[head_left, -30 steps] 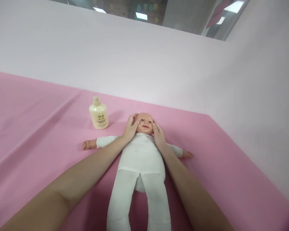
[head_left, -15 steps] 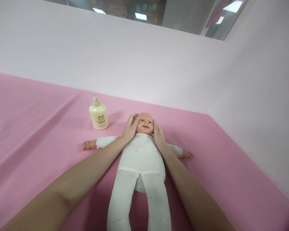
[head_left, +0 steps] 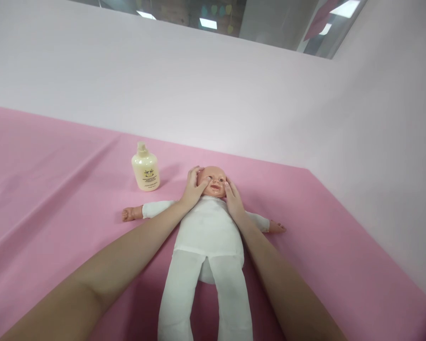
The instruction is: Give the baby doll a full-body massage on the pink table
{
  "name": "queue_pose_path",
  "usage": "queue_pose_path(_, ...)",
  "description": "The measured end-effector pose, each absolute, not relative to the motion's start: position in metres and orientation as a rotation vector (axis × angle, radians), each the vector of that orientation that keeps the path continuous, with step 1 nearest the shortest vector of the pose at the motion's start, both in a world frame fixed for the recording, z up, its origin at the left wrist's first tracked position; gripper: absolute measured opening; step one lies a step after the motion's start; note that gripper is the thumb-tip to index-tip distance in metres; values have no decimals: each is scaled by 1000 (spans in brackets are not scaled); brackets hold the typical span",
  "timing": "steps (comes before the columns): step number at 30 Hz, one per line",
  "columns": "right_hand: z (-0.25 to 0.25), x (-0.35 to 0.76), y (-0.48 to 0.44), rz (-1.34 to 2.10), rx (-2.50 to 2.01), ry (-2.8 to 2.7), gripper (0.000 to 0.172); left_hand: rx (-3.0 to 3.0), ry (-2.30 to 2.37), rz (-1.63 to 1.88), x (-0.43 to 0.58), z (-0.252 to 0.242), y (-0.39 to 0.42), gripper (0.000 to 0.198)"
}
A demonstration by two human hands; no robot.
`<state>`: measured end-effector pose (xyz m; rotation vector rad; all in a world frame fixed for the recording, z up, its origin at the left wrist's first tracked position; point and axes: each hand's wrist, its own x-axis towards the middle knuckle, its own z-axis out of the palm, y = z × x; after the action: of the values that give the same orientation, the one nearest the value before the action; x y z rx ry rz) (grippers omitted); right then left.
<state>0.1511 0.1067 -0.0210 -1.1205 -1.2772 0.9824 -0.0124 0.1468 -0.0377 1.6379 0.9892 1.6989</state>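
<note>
A baby doll [head_left: 208, 227] in white cloth lies on its back, with its bald head away from me and its arms stretched out to both sides. My left hand [head_left: 193, 189] is cupped against the left side of its head, the thumb on the cheek beside the mouth. Against the opposite side, my right hand [head_left: 235, 199] holds the head likewise, its thumb on the other cheek. Both hands are curved around the head between them. The undersides of my fingers are hidden. A pale yellow pump bottle [head_left: 146, 170] stands upright left of the doll's head, apart from my hands.
A pink cloth [head_left: 74, 189] covers the surface under the doll, with a raised fold on the left. White walls [head_left: 199, 94] rise behind it and on the right. A window [head_left: 262, 21] is at the top.
My left thumb has moved inward across the cheek towards the nose and mouth. The right thumb has shifted slightly onto the other cheek. Doll and bottle stay in place.
</note>
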Motion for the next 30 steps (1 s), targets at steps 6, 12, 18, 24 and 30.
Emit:
queue_pose_path(6, -21, 151, 105, 993, -1089, -1304, 66, 1647, 966, 1662, -13, -38, 147, 45)
queue_pose_path(12, -32, 155, 115, 933, -1106, -1278, 56, 1593, 940, 1625, -14, -39, 150, 43)
queue_pose_path(18, -33, 156, 117, 964, -1065, -1290, 53, 1558, 925, 1601, -15, -40, 151, 43)
queue_pose_path(24, -30, 154, 112, 973, -1086, -1274, 62, 1623, 952, 1625, -15, -41, 151, 41)
queue_pose_path(30, -34, 156, 117, 947, -1084, -1269, 56, 1567, 928, 1622, -16, -40, 153, 38)
